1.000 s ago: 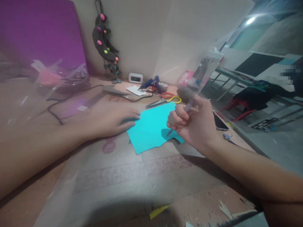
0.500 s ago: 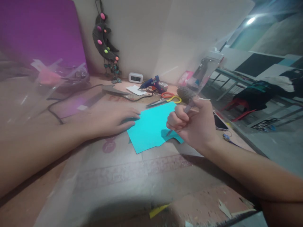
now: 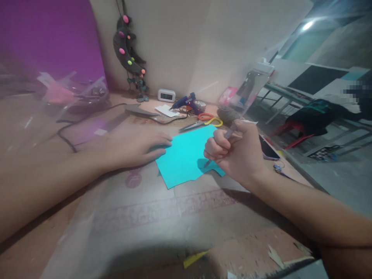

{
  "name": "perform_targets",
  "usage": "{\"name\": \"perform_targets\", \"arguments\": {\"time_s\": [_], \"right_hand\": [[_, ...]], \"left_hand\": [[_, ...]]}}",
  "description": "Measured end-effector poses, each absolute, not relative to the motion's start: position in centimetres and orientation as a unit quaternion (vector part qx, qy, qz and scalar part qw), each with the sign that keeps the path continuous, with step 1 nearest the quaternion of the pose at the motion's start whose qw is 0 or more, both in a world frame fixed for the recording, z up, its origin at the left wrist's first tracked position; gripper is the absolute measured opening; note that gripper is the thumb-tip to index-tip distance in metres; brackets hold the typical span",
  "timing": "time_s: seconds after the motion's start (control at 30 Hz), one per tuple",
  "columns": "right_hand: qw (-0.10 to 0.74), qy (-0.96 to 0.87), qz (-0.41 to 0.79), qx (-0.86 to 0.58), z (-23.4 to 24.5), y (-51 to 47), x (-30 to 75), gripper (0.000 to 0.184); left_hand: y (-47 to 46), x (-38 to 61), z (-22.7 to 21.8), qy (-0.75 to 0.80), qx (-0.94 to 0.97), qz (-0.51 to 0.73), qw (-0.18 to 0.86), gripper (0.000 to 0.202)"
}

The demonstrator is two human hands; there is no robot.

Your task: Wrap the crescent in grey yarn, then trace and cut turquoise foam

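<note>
A bright turquoise sheet (image 3: 186, 159) with a notched lower edge lies on the plastic-covered table. My left hand (image 3: 145, 146) rests flat with fingers stretched out, its fingertips on the sheet's left edge. Over the sheet's right part, my right hand (image 3: 236, 151) is a fist wrapped round a slim purplish-grey pen-like tool (image 3: 230, 131). The tool's tip points down at the sheet near the notch; I cannot tell whether it touches. Behind the sheet lie scissors (image 3: 203, 123) with red and yellow handles.
Along the back stand a white digital clock (image 3: 166, 95), a blue glue gun (image 3: 184, 101), grey yarn (image 3: 228, 114) and a clear bottle (image 3: 251, 87). A phone (image 3: 269, 149) lies right of my right hand. A plastic bag (image 3: 61, 95) sits at left. A yellow scrap (image 3: 195, 259) lies in front.
Almost nothing differs. Both hands and the turquoise sheet stay in place; my right hand has shifted very slightly at most.
</note>
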State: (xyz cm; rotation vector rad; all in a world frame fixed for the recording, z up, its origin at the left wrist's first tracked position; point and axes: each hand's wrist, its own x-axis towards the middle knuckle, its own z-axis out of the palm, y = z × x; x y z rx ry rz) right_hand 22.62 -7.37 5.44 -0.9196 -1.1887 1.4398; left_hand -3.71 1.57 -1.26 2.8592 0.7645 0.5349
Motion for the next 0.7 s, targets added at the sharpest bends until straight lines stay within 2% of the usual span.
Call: {"name": "perform_targets", "arguments": {"time_s": [0.33,0.53,0.7], "right_hand": [[0.516,-0.493,0.592,-0.373,5.4,-7.3,22.6,0.068],[0.471,-0.581,0.547,-0.376,5.5,-7.6,23.3,0.033],[0.43,-0.66,0.476,-0.392,5.6,-7.2,24.3,0.064]], "left_hand": [[1.6,-3.8,-1.4,0.257,0.947,0.176,0.077,0.043],[1.6,-3.9,-1.4,0.266,0.947,0.17,0.061,0.045],[1.5,-4.1,-1.2,0.34,0.923,0.178,0.032,0.059]]}}
